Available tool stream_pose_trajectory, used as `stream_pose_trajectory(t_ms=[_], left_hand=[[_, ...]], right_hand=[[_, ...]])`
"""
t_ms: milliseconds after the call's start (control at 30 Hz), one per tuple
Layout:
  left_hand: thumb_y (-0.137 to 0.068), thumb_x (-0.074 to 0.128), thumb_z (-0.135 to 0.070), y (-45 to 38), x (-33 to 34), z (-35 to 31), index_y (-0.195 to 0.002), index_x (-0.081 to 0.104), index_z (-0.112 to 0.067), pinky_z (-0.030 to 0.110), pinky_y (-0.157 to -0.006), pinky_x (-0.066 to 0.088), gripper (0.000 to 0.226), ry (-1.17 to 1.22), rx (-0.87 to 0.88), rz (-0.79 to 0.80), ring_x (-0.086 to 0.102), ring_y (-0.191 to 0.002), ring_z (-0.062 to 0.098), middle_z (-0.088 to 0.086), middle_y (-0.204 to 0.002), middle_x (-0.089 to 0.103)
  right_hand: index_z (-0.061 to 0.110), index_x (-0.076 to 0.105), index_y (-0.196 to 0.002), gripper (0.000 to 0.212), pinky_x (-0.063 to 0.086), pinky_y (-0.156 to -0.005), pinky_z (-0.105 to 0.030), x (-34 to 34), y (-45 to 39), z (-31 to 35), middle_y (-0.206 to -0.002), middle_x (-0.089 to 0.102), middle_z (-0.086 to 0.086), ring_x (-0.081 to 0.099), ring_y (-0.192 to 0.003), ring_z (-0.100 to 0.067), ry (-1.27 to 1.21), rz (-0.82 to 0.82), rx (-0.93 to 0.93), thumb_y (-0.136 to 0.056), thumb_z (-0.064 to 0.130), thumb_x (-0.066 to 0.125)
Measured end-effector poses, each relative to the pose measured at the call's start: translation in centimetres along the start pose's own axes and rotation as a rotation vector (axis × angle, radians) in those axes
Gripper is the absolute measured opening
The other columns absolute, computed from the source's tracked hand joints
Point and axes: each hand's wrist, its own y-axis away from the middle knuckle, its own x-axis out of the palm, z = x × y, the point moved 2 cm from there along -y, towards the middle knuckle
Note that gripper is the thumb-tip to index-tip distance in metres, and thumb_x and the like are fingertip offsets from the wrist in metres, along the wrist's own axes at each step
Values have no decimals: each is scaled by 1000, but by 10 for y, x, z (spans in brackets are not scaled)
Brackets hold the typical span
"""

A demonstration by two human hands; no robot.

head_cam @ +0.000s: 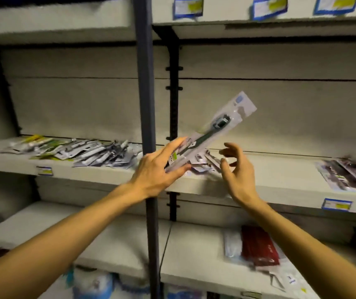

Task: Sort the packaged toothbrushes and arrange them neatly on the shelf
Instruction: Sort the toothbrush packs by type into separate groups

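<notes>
My left hand grips the lower end of a packaged toothbrush, a dark green brush in clear wrap that tilts up to the right above the middle shelf. Just to its right, my right hand hovers with fingers spread and holds nothing. A few loose packs lie on the shelf behind both hands. A long row of toothbrush packs covers the left shelf section. Another small heap of packs sits at the far right.
A dark metal upright splits the shelving in front of my left hand. On the lower shelf lie a red packet and a white packet. Blue price labels hang on the shelf edges. Blue-and-white goods fill the bottom.
</notes>
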Motion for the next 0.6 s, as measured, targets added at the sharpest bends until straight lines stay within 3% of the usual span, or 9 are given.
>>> stream_pose_trajectory(t_ms=[67,167,300,367,467,533,600], left_hand=[[-91,46,-71,25,-32,24,-149,34,-34,29,-77,58,69,-35,-25,-50,69,-92,19,3,-123,67],[-91,52,-62,58,-72,62,-143,38,-31,38,-67,59,62,-94,-112,-156,69,-83,26,5,-115,70],[-87,63,-55,82,-113,125,-137,51,-30,37,-66,50,56,-213,-420,-287,66,-89,34,4,-110,73],[-86,68,-51,85,-123,159,-137,53,-30,38,-74,50,57,-262,-599,-235,65,-100,35,3,-121,69],[-79,74,-55,75,-123,200,-140,53,-27,38,-87,50,71,-300,-783,-96,61,-115,31,2,-132,61],[-73,79,-54,63,-123,221,-139,54,-27,37,-88,50,76,-309,-837,-88,60,-117,29,1,-133,61],[-71,78,-54,49,-124,236,-131,61,-31,35,-82,50,66,-391,-799,-105,63,-112,30,0,-128,65]], right_hand=[[23,52,-134,40,56,-87,-42,37,12,28,-120,66,3,63,-107,-12,-6,53,-56,-95,11,57],[26,52,-135,40,55,-91,-32,88,27,63,-124,62,10,59,-112,-4,15,128,-158,-96,16,56],[26,52,-130,40,50,-89,-26,149,42,98,-121,60,8,58,-106,-6,98,300,-307,-90,22,53],[24,50,-131,41,49,-92,-24,178,44,110,-125,57,8,57,-107,-6,73,385,-311,-90,24,53],[21,47,-137,49,46,-103,-31,219,34,117,-138,48,3,50,-125,-14,147,492,-306,-89,27,56],[18,48,-138,52,44,-107,-35,245,20,118,-142,45,-1,45,-130,-18,219,510,-306,-89,31,57],[16,49,-137,51,44,-106,-38,270,3,116,-140,47,-4,44,-128,-23,271,490,-280,-91,35,58]])
